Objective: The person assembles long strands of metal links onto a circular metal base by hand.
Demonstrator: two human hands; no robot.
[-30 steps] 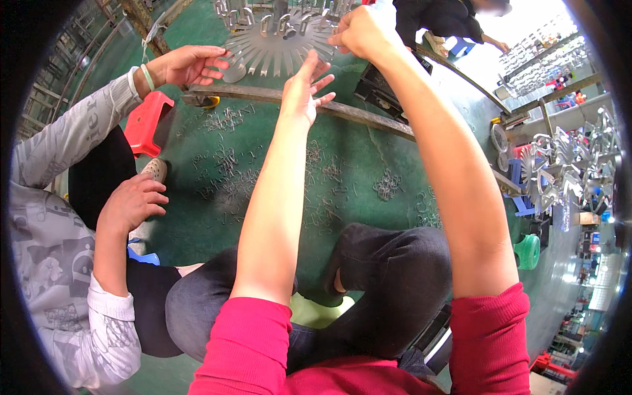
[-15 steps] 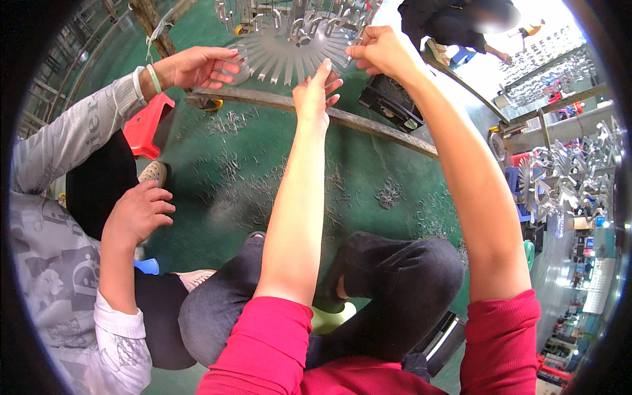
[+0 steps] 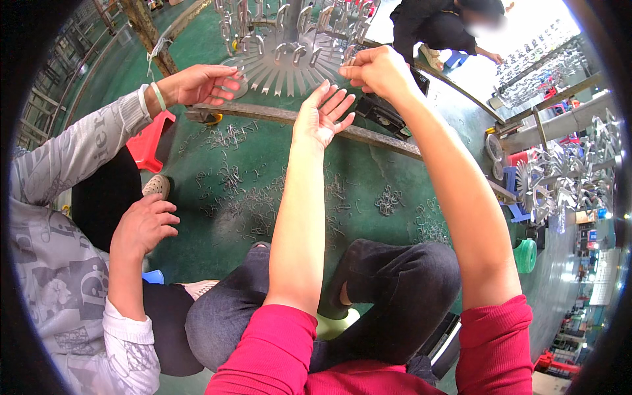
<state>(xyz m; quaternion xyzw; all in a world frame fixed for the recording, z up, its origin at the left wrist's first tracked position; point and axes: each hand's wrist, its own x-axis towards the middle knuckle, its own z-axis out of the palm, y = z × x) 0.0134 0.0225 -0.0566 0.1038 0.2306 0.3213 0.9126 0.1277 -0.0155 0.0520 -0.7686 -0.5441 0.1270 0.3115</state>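
Metal rack (image 3: 289, 62) nearer both hands now.

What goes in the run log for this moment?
left hand: open, below metal rack | right hand: pinched at rack prong | coworker's hand: on rack edge

Rack (image 3: 289, 39) blocks ahead; floor (image 3: 276, 164) below — open.

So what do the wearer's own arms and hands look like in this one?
Both forearms are bare from elbow to fingers. Short red sleeves end near the elbows. The left hand and right hand wear no gloves, and no rings, watch or bracelet are visible.
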